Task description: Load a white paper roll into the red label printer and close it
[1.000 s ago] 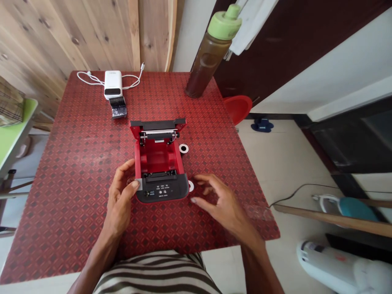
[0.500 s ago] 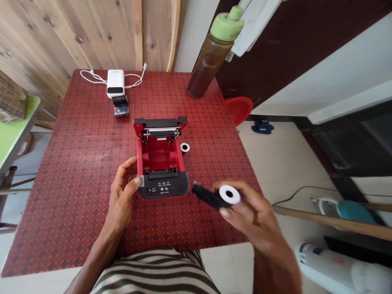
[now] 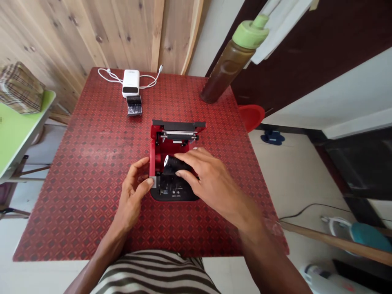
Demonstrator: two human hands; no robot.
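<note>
A red and black label printer (image 3: 179,125) stands with its lid raised on the table in front of me. My left hand (image 3: 133,198) grips its near left corner, with the thumb on the black front panel and the fingers along the red side. My right hand (image 3: 214,173) is closed on a black roll (image 3: 175,164) with a white core, just above the printer's red compartment. From the roll a loose black strip (image 3: 168,181) hangs over the panel. My right hand hides the roll's right end and the printer's right side.
On the patterned red table (image 3: 92,183) at the back left lie a white power bank (image 3: 131,81) with a white cable and a curled black strip (image 3: 134,106). A tall brown bottle (image 3: 226,65) with a green cap stands at the back right. A red stool (image 3: 252,116) is beyond the right edge.
My right hand picked up the black roll from beside the printer and carried it left over the compartment. My left hand stays on the printer. The view has shifted left.
</note>
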